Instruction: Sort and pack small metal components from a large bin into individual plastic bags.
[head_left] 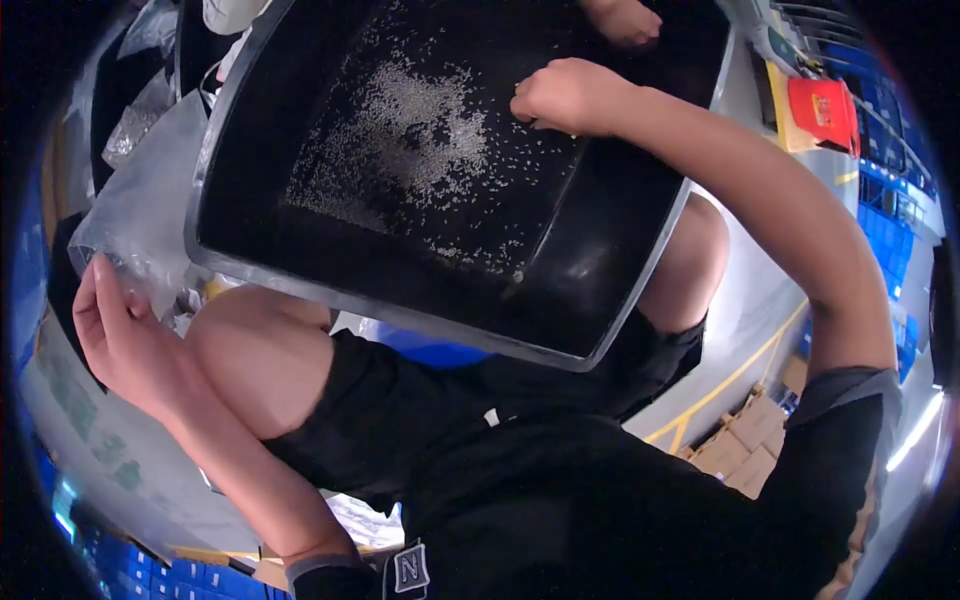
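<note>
A large black tub (400,300) lies tilted across my knees, with many small pale grain-like pieces (425,130) scattered over its floor. Over the right side of these pieces, my right hand (570,97) is closed, fingertips pinched together and turned down; whatever they hold is too small to make out. At the tub's left, my left hand (120,325) has its fingers closed at the edge of a clear plastic bag (160,205). The bag stretches from there up to the tub's side, and its contents are hard to see.
Another person's closed hand (627,22) reaches over the tub's far right edge. A red box (823,115) stands at the far right, near blue crates (880,255). Cardboard boxes (740,445) sit on the floor behind my right side. Crumpled clear bags (140,115) lie at the upper left.
</note>
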